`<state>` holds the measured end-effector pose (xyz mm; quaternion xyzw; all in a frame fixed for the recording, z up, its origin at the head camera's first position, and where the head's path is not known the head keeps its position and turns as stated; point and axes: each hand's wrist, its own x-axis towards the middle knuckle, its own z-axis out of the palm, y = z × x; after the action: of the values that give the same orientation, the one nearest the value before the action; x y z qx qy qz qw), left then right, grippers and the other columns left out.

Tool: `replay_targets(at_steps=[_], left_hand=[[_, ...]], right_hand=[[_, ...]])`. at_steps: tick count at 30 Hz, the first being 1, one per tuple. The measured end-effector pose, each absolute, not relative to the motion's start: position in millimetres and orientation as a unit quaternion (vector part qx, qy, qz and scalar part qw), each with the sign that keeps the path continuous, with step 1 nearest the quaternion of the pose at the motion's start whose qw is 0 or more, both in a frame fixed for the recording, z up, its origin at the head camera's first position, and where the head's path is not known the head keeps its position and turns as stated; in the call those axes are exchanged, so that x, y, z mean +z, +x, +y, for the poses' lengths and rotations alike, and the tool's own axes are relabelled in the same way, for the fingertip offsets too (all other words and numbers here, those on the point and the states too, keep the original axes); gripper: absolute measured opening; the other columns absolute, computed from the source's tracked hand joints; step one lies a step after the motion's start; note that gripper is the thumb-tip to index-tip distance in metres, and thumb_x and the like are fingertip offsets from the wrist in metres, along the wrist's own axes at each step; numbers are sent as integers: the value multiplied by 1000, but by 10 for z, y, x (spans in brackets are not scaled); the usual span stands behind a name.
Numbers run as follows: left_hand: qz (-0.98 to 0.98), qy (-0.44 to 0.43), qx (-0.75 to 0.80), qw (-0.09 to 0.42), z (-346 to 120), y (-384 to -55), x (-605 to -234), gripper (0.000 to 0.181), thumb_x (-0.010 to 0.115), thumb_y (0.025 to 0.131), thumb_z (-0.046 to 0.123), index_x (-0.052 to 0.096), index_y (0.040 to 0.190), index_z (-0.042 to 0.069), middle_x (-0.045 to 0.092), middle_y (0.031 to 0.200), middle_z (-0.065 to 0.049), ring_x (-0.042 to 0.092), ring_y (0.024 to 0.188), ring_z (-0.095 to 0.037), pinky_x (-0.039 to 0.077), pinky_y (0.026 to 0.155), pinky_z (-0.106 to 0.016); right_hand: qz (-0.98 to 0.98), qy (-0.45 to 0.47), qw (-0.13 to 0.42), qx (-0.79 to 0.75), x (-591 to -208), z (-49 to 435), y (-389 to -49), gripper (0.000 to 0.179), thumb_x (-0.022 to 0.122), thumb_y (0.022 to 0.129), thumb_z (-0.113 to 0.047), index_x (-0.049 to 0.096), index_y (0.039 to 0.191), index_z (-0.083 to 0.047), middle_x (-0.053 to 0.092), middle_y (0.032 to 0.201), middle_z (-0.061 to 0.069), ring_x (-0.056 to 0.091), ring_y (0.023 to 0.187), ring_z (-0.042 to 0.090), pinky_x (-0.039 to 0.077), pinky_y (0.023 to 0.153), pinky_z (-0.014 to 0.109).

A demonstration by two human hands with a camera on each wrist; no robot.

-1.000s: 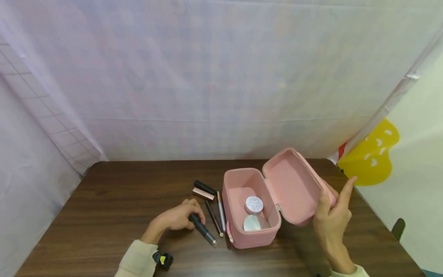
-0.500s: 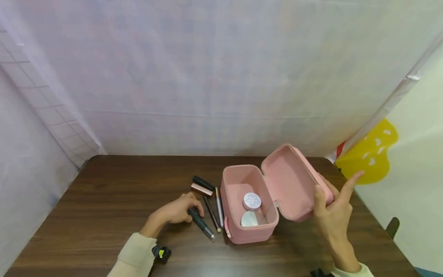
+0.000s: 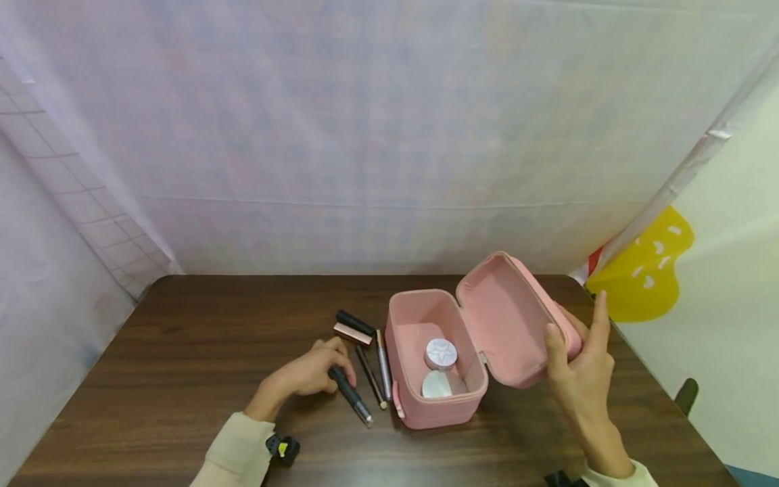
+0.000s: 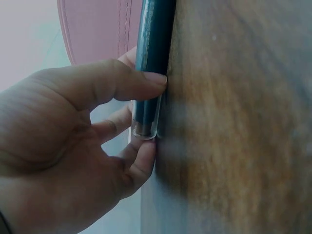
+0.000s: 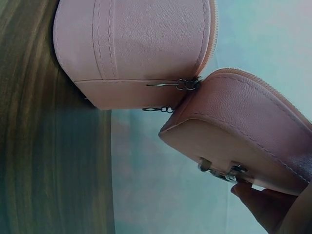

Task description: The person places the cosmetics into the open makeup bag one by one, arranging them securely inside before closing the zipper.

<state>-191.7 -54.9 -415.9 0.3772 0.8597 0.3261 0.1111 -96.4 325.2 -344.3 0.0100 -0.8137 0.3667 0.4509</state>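
My left hand (image 3: pixel 313 370) pinches a dark cylindrical tube with clear ends (image 3: pixel 354 399) lying slantwise at the table surface. The left wrist view shows my thumb across the tube (image 4: pixel 156 44), with other fingers behind and below it. To the right, my right hand (image 3: pixel 581 382) holds the raised lid (image 3: pixel 508 325) of a pink zippered case (image 3: pixel 435 414), its index finger pointing up. Inside the case are a round container with a star on top (image 3: pixel 441 353) and a round pale one (image 3: pixel 435 384). In the right wrist view, fingertips touch the lid's outer side near a metal fitting (image 5: pixel 224 173).
Between my left hand and the case lie a thin dark brush (image 3: pixel 370 377) and a silver pen-like stick (image 3: pixel 384 368). Behind them are a black tube (image 3: pixel 356 322) and a pinkish rectangular bar (image 3: pixel 352 333). A pale curtain (image 3: pixel 365 135) hangs behind the wooden table (image 3: pixel 213 338).
The head view has shifted slightly. My right index finger has changed its angle and stands more upright than half a second ago. The left hand's hold on the tube looks the same.
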Motion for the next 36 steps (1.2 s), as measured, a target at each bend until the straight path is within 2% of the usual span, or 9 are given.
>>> replay_targets(at_steps=[4,12,22,27,32,36], left_hand=[[863,384,317,90,-548,-1918,-4151,34,71,62,-11,75,82,16,45,95,2,36,88,-22,34,76,-35],[862,399,298,92,-539,-1920,-4173,29,79,66,-2,76,88,17,48,101,2,38,94,-21,35,80,-37],[858,417,287,87,-493,-1921,-4181,32,81,66,3,75,92,21,49,105,3,39,101,-21,34,87,-42],[850,430,292,89,-486,-1917,-4190,30,80,67,3,76,89,22,50,107,1,39,105,-22,35,91,-44],[843,441,294,88,-481,-1924,-4191,25,82,68,5,76,86,21,53,109,-1,41,107,-20,37,92,-38],[842,446,289,90,-475,-1924,-4200,26,82,67,4,76,87,21,54,105,3,43,103,-17,40,89,-33]], right_hand=[[-816,5,442,373,-3440,3242,-951,81,65,86,-10,19,153,-22,65,117,16,54,96,-12,38,80,7],[-819,-6,432,377,-3449,3234,-941,79,64,87,-10,22,152,-25,63,117,20,53,95,-13,38,78,7],[-818,-12,436,375,-3456,3228,-952,75,63,88,-12,25,151,-26,63,118,19,52,97,-12,37,80,8],[-815,-18,436,380,-3465,3215,-951,75,63,88,-13,25,151,-27,64,118,18,52,97,-12,37,81,9],[-816,-26,433,382,-3457,3210,-952,75,64,88,-14,25,150,-28,64,119,15,52,97,-11,36,82,10],[-816,-27,430,385,-3458,3206,-944,75,63,88,-14,24,151,-28,64,119,15,53,96,-10,37,80,9]])
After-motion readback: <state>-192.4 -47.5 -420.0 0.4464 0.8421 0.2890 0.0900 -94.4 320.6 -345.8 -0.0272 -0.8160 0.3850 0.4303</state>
